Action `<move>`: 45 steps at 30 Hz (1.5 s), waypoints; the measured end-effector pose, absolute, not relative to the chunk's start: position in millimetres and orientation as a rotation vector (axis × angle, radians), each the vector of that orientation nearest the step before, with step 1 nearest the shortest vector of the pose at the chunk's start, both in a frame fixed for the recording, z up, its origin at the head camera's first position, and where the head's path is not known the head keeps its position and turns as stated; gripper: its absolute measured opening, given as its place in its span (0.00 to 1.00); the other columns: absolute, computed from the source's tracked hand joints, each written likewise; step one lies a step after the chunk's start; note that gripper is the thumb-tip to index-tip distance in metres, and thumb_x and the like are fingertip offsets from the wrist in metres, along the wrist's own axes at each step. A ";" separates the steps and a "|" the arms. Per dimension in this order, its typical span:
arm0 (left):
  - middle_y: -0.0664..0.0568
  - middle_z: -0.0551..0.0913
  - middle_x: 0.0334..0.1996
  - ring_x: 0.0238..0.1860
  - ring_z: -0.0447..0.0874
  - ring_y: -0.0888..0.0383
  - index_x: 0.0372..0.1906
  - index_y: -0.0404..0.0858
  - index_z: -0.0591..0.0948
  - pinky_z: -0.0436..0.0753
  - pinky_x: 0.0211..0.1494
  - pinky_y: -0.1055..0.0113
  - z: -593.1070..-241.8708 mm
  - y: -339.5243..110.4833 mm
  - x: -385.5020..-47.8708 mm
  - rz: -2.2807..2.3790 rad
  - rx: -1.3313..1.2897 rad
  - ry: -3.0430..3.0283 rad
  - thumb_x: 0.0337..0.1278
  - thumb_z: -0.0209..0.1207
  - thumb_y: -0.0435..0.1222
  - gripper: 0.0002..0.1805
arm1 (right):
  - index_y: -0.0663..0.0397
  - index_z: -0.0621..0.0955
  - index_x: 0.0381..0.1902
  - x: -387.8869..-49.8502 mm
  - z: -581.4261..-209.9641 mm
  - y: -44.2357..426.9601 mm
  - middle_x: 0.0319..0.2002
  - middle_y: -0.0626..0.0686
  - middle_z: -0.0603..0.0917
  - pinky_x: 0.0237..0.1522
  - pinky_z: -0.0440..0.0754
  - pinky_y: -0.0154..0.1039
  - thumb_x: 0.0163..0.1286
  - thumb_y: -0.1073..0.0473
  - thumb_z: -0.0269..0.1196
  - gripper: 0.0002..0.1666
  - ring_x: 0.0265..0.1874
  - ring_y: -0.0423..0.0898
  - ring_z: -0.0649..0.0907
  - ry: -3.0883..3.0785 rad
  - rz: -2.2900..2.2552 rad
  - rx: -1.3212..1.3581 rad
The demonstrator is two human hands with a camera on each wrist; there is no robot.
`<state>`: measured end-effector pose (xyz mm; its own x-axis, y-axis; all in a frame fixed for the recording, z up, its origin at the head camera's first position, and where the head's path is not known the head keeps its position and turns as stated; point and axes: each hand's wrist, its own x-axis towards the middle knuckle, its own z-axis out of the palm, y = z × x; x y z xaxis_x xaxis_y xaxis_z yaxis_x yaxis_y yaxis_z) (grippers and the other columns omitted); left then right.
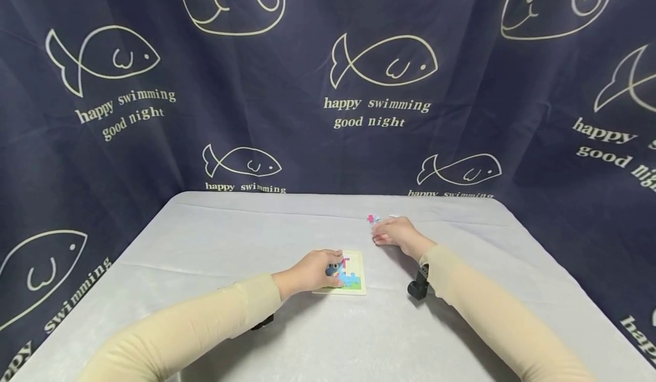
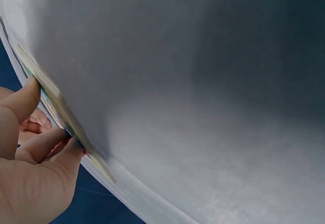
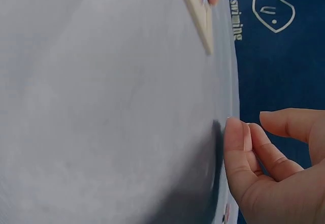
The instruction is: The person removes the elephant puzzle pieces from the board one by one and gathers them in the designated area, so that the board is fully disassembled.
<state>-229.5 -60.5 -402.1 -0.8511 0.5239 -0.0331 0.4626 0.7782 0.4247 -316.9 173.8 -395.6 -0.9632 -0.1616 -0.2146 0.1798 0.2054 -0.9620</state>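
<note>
A small jigsaw puzzle board point(image 1: 363, 272) with a pale frame lies mid-table, partly filled with coloured pieces. My left hand point(image 1: 311, 270) rests over its left part, thumb toward the near side and fingers toward the far side. A blue picture with an eye shows between them. In the left wrist view, the left hand point(image 2: 43, 168) touches the face of the board point(image 2: 63, 104). Farther right, my right hand point(image 1: 402, 235) is low by some loose puzzle pieces point(image 1: 372, 218). The right wrist view shows a gap between the thumb and fingers of the right hand point(image 3: 277, 168), with nothing visible in it.
A pale cloth covers the table point(image 1: 246, 228). Behind it hangs a dark blue curtain point(image 1: 307, 74) with white fish and lettering. Another pale piece point(image 1: 393, 216) lies just beyond the right hand. A black wrist device point(image 1: 419, 284) is strapped under the right sleeve.
</note>
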 end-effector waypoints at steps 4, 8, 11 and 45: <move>0.48 0.72 0.67 0.70 0.67 0.50 0.63 0.33 0.75 0.67 0.74 0.58 -404.0 -61.6 -230.6 0.602 0.812 2.821 0.53 0.68 0.44 0.34 | 0.83 0.73 0.54 -312.6 -394.8 169.6 0.33 0.59 0.87 0.44 0.88 0.39 0.67 0.73 0.56 0.20 0.28 0.41 0.86 2.190 -1.823 -0.006; 0.47 0.72 0.68 0.70 0.67 0.49 0.64 0.32 0.74 0.67 0.73 0.57 -405.2 -62.5 -230.1 0.587 0.841 2.820 0.54 0.68 0.45 0.34 | 0.83 0.73 0.53 -307.7 -397.3 166.1 0.35 0.62 0.87 0.44 0.88 0.39 0.67 0.72 0.57 0.19 0.28 0.41 0.86 2.166 -1.816 -0.023; 0.46 0.72 0.68 0.70 0.68 0.49 0.64 0.31 0.73 0.68 0.73 0.56 -404.7 -62.6 -229.2 0.588 0.857 2.820 0.54 0.67 0.45 0.35 | 0.82 0.74 0.53 -302.6 -399.4 163.6 0.38 0.65 0.86 0.45 0.88 0.40 0.68 0.72 0.57 0.19 0.29 0.42 0.86 2.162 -1.801 -0.052; 0.45 0.72 0.67 0.70 0.68 0.48 0.63 0.29 0.73 0.67 0.73 0.56 -401.5 -63.3 -226.7 0.678 0.822 2.805 0.54 0.68 0.42 0.34 | 0.68 0.86 0.38 -265.0 -396.7 141.4 0.26 0.51 0.88 0.27 0.82 0.31 0.53 0.70 0.70 0.13 0.21 0.36 0.80 2.412 -1.315 -0.391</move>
